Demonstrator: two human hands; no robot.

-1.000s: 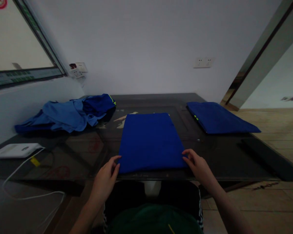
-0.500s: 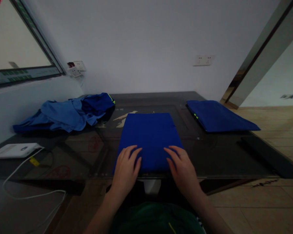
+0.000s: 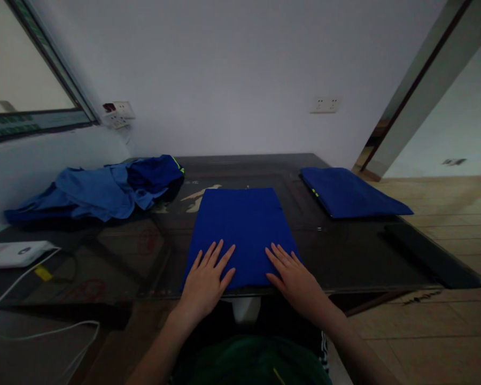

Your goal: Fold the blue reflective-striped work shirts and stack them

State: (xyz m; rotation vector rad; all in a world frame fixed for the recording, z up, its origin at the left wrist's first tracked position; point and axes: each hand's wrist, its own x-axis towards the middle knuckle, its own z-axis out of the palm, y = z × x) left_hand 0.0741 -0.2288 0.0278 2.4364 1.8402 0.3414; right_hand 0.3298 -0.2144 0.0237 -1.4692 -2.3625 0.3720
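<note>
The person's left hand (image 3: 203, 280) and right hand (image 3: 293, 278), fingers spread and gripping nothing, rest on the near end of a royal-blue rectangular folded cloth (image 3: 240, 224) on a dark glossy table (image 3: 356, 251). The cloth looks fully folded, like 1 flat blue fabric bundle (image 3: 348, 193) at right; 1 crumpled mixed-blue fabric heap (image 3: 98, 190) at left is not. Palms and inner layers are hidden; the heap's item count is unclear

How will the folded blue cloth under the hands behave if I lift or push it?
Lifted by one edge, the folded blue cloth would probably sag or open out, since it looks like soft fabric. It seems unlikely to roll or tip, lying flat on the dark table. Pushed, it may slide, as the table looks glossy.
</note>
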